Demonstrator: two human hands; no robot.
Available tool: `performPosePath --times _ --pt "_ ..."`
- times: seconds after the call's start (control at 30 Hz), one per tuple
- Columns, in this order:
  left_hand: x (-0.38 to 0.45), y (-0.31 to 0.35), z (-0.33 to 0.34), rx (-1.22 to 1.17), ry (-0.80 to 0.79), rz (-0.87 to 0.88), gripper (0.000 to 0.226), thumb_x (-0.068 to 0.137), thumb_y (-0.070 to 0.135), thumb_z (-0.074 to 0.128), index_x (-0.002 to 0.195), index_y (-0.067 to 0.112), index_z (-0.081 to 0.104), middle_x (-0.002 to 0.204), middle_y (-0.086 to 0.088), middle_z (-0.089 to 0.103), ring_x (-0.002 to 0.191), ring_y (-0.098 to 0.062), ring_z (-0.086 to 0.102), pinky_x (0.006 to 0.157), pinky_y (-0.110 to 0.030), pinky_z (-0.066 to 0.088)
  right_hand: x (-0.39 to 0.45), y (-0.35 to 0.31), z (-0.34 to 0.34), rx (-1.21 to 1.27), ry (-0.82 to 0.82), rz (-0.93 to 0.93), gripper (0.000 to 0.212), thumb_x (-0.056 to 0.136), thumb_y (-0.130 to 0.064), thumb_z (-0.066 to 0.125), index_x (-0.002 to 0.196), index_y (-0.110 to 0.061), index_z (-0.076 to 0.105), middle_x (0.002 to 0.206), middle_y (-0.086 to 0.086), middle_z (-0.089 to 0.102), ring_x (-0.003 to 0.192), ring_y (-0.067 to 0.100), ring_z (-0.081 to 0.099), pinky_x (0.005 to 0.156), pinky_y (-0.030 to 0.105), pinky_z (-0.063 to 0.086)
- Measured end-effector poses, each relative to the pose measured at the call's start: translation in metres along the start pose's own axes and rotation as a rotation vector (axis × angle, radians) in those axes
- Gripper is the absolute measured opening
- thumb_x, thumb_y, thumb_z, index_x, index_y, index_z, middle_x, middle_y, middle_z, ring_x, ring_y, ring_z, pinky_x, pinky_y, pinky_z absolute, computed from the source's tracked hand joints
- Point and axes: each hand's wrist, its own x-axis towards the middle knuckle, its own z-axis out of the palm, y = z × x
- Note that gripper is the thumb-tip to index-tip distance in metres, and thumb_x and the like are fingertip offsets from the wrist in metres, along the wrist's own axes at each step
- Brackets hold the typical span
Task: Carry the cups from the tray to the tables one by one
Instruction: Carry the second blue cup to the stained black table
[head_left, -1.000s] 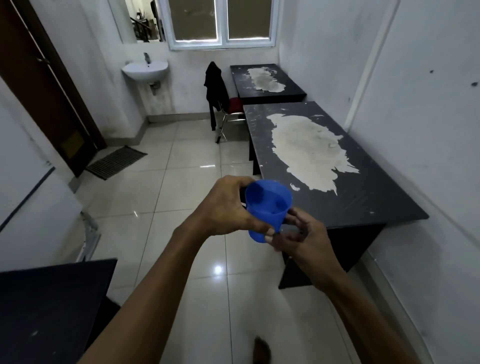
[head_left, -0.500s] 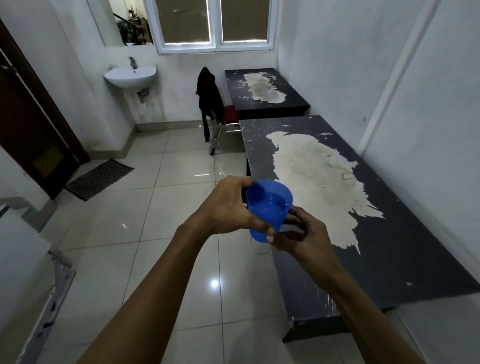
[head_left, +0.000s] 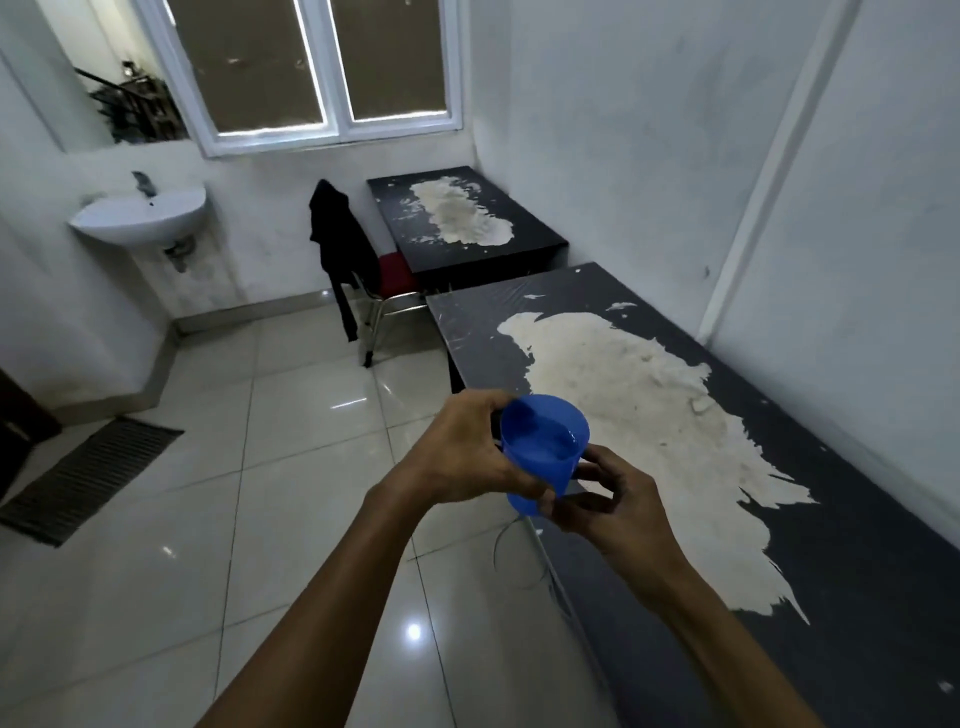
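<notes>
A blue plastic cup (head_left: 543, 441) with liquid in it is held in front of me, just over the left edge of the near black table (head_left: 857, 571). My left hand (head_left: 462, 452) wraps its left side. My right hand (head_left: 608, 499) grips it low on the right, by what looks like a handle. The near table has a large worn pale patch on its top. A second, smaller black table (head_left: 540, 244) stands beyond it against the far wall. No tray is in view.
A chair (head_left: 384, 296) with a dark garment over its back stands left of the far table. A white sink (head_left: 140, 218) hangs on the far wall at left. A floor grate (head_left: 88, 478) lies at left. White walls border the tables on the right.
I have walked forward along the near table, which now fills the right side of the view. Both hands have kept hold of the blue cup.
</notes>
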Motion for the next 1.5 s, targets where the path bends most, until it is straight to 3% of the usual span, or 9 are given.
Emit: performPosePath --times 0.17,0.4,0.87,1.07,1.2,1.37,1.5 --pt "0.05 -0.033 -0.017 0.011 -0.064 0.034 0.071 0.054 0.03 0.094 0.114 0.008 0.064 0.106 -0.003 0.069 0.097 -0.017 0.066 0.085 -0.034 0.059 0.047 0.009 0.012 -0.028 0.073 0.04 0.061 0.062 -0.03 0.086 0.119 -0.027 0.064 0.105 0.001 0.071 0.09 0.027 0.072 0.077 0.037 0.062" --pt "0.124 -0.078 -0.022 0.007 -0.126 0.056 0.072 0.056 0.026 0.094 0.117 0.007 0.063 0.109 -0.004 0.067 0.1 -0.018 0.065 0.086 -0.031 0.059 0.118 0.031 0.011 -0.05 0.154 0.125 0.06 0.071 -0.008 0.084 0.124 -0.02 0.061 0.11 0.003 0.069 0.082 0.019 0.076 0.07 0.027 0.06" --pt "0.306 -0.144 0.017 0.035 -0.321 0.117 0.077 0.058 0.028 0.092 0.126 0.012 0.057 0.119 -0.003 0.064 0.106 -0.014 0.061 0.09 -0.025 0.056 0.261 0.086 -0.043 -0.026 0.322 0.231 0.052 0.074 -0.006 0.081 0.12 -0.02 0.06 0.113 0.005 0.068 0.089 0.016 0.075 0.076 0.028 0.06" --pt "0.349 -0.157 0.051 0.018 -0.443 0.136 0.081 0.059 0.029 0.092 0.13 0.014 0.055 0.125 -0.001 0.063 0.11 -0.014 0.06 0.092 -0.023 0.053 0.278 0.109 -0.064 -0.019 0.466 0.322 0.055 0.073 -0.006 0.082 0.12 -0.022 0.06 0.115 -0.001 0.067 0.092 0.014 0.073 0.074 0.025 0.06" --pt "0.372 -0.161 0.078 -0.036 -0.553 0.152 0.08 0.056 0.025 0.093 0.127 0.017 0.058 0.122 0.003 0.065 0.108 -0.011 0.06 0.084 -0.012 0.049 0.277 0.119 -0.076 -0.008 0.585 0.378 0.055 0.072 -0.005 0.082 0.12 -0.021 0.061 0.112 -0.004 0.068 0.09 0.011 0.073 0.071 0.021 0.058" --pt "0.39 -0.165 0.115 -0.104 -0.7 0.201 0.078 0.052 0.023 0.094 0.123 0.017 0.061 0.116 0.005 0.068 0.105 -0.01 0.063 0.087 -0.027 0.057 0.263 0.134 -0.085 0.035 0.757 0.391 0.049 0.076 0.005 0.077 0.118 -0.016 0.064 0.11 0.001 0.071 0.097 0.013 0.07 0.076 0.024 0.058" --pt "0.397 -0.168 0.142 -0.169 -0.815 0.208 0.077 0.051 0.017 0.093 0.121 0.018 0.062 0.113 0.008 0.069 0.104 -0.009 0.064 0.085 -0.024 0.056 0.252 0.147 -0.088 0.095 0.88 0.436 0.046 0.08 0.01 0.07 0.119 -0.014 0.065 0.11 0.001 0.072 0.1 0.013 0.069 0.074 0.021 0.057"
